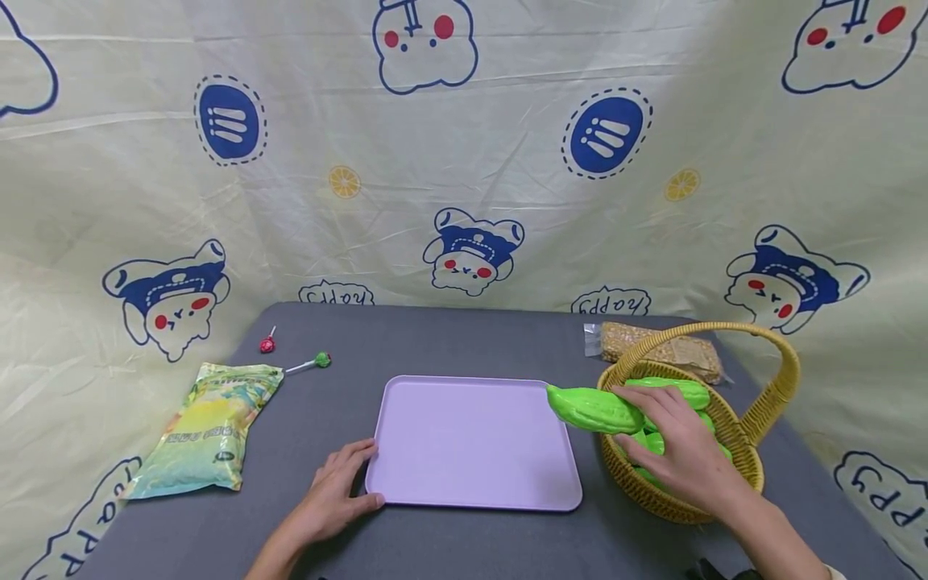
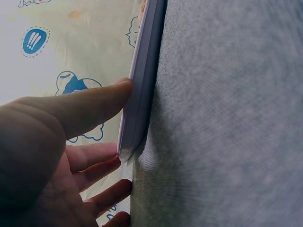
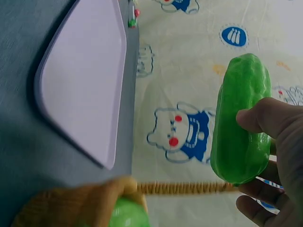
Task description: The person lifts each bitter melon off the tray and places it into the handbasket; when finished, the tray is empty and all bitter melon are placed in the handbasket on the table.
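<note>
My right hand (image 1: 677,439) grips a bright green, ridged bitter melon (image 1: 594,409), thumb on one side and fingers on the other. In the head view the melon's tapered tip overlaps the tray's right edge. More green melons (image 1: 670,391) lie below the hand in a woven basket (image 1: 750,475) with a tall handle. In the right wrist view, the held melon (image 3: 241,123) is above the basket rim. At the front left corner of a flat lilac tray (image 1: 474,443), my left hand (image 1: 333,491) rests with extended fingers and thumb touching its rim (image 2: 142,85).
A yellow-green snack bag (image 1: 206,435) lies at the left, beside a green lollipop (image 1: 322,360) and a red lollipop (image 1: 267,345). Behind the basket is a clear pack of tan grains (image 1: 674,350). A printed curtain (image 1: 507,161) hangs behind the grey table (image 1: 478,338).
</note>
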`<act>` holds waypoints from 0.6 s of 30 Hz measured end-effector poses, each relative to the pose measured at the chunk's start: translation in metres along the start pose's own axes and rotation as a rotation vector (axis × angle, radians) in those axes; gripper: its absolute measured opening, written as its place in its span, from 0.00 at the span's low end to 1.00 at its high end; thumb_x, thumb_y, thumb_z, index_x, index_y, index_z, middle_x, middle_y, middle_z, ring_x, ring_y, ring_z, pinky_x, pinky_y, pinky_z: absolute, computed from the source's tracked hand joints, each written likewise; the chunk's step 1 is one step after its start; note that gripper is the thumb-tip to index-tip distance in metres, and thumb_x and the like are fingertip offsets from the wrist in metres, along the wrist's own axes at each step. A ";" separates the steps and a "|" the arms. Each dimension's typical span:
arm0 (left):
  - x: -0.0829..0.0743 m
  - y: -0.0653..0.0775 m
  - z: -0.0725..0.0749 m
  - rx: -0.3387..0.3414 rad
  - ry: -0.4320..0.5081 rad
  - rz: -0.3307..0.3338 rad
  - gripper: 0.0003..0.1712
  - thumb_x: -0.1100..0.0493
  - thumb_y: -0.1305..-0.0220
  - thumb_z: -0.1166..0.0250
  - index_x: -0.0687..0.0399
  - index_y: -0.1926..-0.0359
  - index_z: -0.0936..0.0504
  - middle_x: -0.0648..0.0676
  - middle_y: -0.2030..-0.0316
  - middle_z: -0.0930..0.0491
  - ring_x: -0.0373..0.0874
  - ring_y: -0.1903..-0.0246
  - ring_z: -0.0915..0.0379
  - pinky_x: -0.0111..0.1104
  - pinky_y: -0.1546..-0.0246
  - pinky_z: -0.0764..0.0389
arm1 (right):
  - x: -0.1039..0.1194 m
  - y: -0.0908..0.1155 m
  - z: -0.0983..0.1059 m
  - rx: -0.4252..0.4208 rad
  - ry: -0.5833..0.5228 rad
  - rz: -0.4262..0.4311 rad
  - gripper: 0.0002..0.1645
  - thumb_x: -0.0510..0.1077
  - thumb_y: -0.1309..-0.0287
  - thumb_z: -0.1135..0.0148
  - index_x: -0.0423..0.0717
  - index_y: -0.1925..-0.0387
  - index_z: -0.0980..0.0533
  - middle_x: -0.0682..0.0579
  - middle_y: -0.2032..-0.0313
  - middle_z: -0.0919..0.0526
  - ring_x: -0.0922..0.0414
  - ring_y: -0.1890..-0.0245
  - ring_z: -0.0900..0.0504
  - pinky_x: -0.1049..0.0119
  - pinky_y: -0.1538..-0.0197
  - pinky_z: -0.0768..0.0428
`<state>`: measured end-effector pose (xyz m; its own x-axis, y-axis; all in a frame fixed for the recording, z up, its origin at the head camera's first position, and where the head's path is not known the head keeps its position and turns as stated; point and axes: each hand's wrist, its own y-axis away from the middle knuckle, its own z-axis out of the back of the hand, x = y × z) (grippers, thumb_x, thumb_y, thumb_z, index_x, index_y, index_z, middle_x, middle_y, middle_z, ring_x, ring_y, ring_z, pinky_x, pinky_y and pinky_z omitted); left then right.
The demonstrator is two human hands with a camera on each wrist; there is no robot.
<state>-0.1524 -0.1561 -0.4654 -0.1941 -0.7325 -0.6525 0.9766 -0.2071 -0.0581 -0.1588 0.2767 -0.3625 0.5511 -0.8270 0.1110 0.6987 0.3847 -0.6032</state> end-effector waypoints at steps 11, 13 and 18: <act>0.000 -0.002 -0.001 0.009 0.013 0.014 0.39 0.54 0.53 0.28 0.59 0.39 0.29 0.55 0.37 0.32 0.54 0.39 0.39 0.53 0.45 0.41 | -0.034 0.027 0.021 0.026 0.056 -0.093 0.39 0.39 0.65 0.24 0.47 0.44 0.27 0.47 0.52 0.21 0.51 0.53 0.29 0.55 0.55 0.33; 0.001 -0.001 -0.001 0.011 0.012 0.015 0.39 0.54 0.53 0.28 0.59 0.39 0.29 0.55 0.37 0.32 0.54 0.39 0.39 0.54 0.45 0.41 | -0.041 0.032 0.023 0.025 0.073 -0.113 0.39 0.39 0.66 0.24 0.46 0.45 0.26 0.46 0.52 0.22 0.50 0.53 0.29 0.51 0.56 0.31; 0.000 -0.002 0.000 0.027 0.017 0.033 0.39 0.53 0.52 0.28 0.58 0.38 0.29 0.55 0.37 0.33 0.54 0.38 0.40 0.55 0.44 0.42 | -0.058 0.041 0.025 0.014 0.088 -0.117 0.38 0.37 0.68 0.25 0.42 0.47 0.26 0.43 0.53 0.23 0.45 0.54 0.27 0.47 0.57 0.31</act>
<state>-0.1544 -0.1556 -0.4659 -0.1602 -0.7279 -0.6667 0.9795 -0.2011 -0.0158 -0.1509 0.3509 -0.3742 0.4238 -0.8991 0.1097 0.7625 0.2887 -0.5790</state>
